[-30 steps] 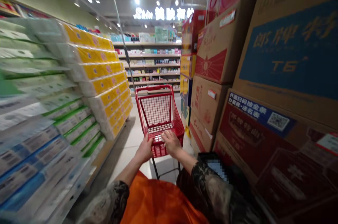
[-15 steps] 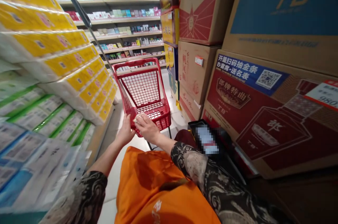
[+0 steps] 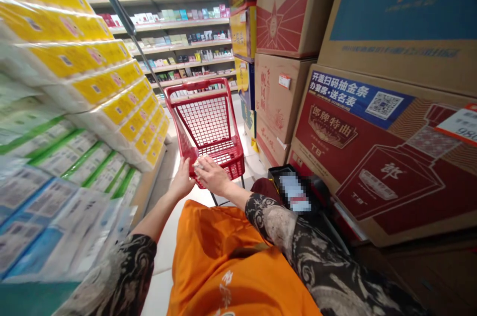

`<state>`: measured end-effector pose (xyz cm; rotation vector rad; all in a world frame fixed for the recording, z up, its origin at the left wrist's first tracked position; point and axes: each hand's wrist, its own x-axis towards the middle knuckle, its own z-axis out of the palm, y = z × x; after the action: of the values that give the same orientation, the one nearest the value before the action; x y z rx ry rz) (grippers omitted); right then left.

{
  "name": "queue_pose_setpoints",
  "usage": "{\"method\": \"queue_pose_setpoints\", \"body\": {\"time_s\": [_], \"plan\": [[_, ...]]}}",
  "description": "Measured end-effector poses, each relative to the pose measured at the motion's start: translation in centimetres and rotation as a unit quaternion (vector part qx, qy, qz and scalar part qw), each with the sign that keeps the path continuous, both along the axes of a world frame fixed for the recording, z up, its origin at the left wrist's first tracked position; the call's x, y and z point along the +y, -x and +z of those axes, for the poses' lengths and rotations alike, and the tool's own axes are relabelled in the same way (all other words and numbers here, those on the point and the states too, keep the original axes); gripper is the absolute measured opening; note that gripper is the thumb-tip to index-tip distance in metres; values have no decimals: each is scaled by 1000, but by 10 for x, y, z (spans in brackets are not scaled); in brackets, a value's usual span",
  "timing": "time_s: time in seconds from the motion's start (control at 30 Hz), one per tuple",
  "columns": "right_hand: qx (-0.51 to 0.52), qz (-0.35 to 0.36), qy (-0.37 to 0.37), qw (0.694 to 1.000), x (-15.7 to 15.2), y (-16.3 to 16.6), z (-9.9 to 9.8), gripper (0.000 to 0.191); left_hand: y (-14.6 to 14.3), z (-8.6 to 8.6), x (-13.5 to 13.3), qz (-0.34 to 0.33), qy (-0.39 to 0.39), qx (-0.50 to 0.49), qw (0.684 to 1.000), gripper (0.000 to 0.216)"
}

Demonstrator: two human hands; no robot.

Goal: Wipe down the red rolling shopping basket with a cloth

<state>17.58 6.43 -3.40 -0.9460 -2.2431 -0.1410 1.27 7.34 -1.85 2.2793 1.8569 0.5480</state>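
Observation:
A red shopping cart (image 3: 238, 154) with a mesh basket stands in front of me. At its near left corner, my left hand (image 3: 182, 181) rests against the basket rim, fingers up along the corner and thumb apart. Just beside it, my right hand (image 3: 214, 177) lies over the near rim. Under its fingers shows a small pale crumpled cloth (image 3: 201, 161), pressed against the cart. The fingertips of the right hand are partly hidden by the cloth and the hand itself.
Yellow-and-white tissue packs (image 3: 97, 75) are stacked on the left, with green and blue packs (image 3: 89, 162) lower down. Large cartons (image 3: 335, 142) wall the right side. A phone (image 3: 294, 192) sits in a dark holder by them. Product shelves (image 3: 179, 23) stand behind the cart.
The whole view has shifted slightly, so the cart and both hands appear a little further right. Both hands stay at the cart's near corner, the cloth still under the right one.

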Motion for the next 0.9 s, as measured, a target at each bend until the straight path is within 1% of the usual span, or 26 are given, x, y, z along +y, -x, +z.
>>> {"method": "queue_pose_setpoints", "body": {"time_s": [0.07,0.1,0.17,0.27,0.37,0.43,0.5,0.53,0.63,0.7,0.77,0.83,0.9], "plan": [[-15,23,-9,1000,7,15,0,27,5,4,-2,-9,12,19,1000,75],[-20,35,-17,999,10,17,1,26,6,7,-3,-9,20,37,999,74],[-22,47,-31,998,14,7,1,23,7,13,-8,4,37,81,996,71],[-2,23,-36,999,14,-34,0,20,2,23,-16,24,57,137,989,63],[30,-44,-33,998,10,-82,1,20,-4,29,-19,19,68,153,986,56],[46,-79,-30,995,7,-97,1,21,-9,30,-17,15,72,151,986,50],[56,-85,-24,994,5,-92,1,21,-13,29,-14,22,76,147,986,47],[58,-74,-21,995,4,-82,2,22,-15,28,-12,29,79,146,986,48],[39,-10,-8,999,6,-44,7,23,-20,25,-6,53,86,140,985,53],[22,4,10,1000,9,-28,12,31,-22,24,-3,62,89,136,985,54],[15,-37,35,999,13,-30,16,37,-22,25,0,65,90,134,985,52],[14,-100,50,994,16,-48,17,34,-21,26,3,63,90,129,986,48],[5,-137,47,989,20,-68,13,30,-20,26,7,60,85,119,987,42]]}}
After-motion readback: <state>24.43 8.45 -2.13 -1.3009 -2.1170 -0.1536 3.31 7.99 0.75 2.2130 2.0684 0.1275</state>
